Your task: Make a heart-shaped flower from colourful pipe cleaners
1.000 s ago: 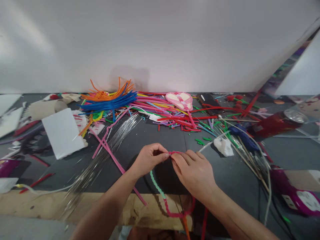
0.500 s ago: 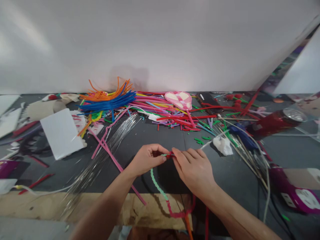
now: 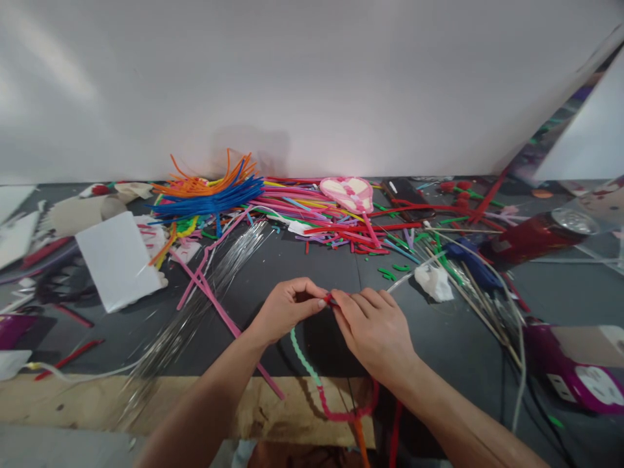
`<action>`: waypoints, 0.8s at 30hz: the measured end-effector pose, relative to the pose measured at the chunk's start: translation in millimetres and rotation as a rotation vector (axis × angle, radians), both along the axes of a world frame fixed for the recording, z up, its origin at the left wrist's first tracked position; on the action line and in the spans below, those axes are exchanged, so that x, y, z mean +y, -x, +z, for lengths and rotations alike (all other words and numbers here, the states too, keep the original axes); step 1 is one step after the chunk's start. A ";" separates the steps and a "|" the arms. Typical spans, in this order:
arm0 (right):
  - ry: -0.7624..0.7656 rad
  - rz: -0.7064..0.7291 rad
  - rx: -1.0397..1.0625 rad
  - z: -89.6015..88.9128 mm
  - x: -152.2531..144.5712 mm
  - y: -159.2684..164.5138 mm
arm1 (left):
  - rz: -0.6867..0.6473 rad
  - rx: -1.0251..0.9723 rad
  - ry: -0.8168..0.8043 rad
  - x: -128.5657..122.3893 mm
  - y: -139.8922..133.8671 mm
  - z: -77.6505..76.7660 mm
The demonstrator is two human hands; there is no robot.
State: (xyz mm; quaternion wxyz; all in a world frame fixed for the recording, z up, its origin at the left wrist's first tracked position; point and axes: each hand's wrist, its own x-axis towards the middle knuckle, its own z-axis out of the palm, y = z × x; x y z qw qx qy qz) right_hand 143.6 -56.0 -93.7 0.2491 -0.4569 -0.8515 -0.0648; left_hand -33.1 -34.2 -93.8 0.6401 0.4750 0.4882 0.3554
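Note:
My left hand (image 3: 296, 309) pinches a short red end of a pipe cleaner strand between thumb and forefinger. Fingertip to fingertip with it, my right hand (image 3: 373, 325) is closed on the same red piece, which is mostly hidden by the fingers. From the hands a wavy twisted pipe cleaner strand (image 3: 305, 359) hangs in a loop, mint green on the left and pinkish red along the bottom. Below the loop an orange pipe cleaner (image 3: 361, 442) and a red one (image 3: 396, 434) dangle past the table edge.
Blue pipe cleaners (image 3: 209, 203) lie bundled at the back, beside a pink-and-white heart (image 3: 347, 195). Thin metal wires (image 3: 214, 286) spread at left near a white card (image 3: 117, 260). A red can (image 3: 529, 239), a tissue (image 3: 433, 283) and a purple device (image 3: 575, 367) are at right.
My fingertips have drawn closer together, so less of the red piece shows between them. The hanging loop has swung slightly left.

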 end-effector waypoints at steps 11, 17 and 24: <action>0.088 0.033 0.086 4.2 -1.8 1.6 | -0.003 -0.072 0.063 -0.4 -1.2 1.0; 0.139 0.027 0.113 3.3 -7.8 0.5 | -0.084 -0.084 0.069 -0.6 1.4 2.5; 0.085 0.034 0.062 4.9 -11.1 -0.8 | -0.098 -0.118 0.110 0.8 3.9 -0.9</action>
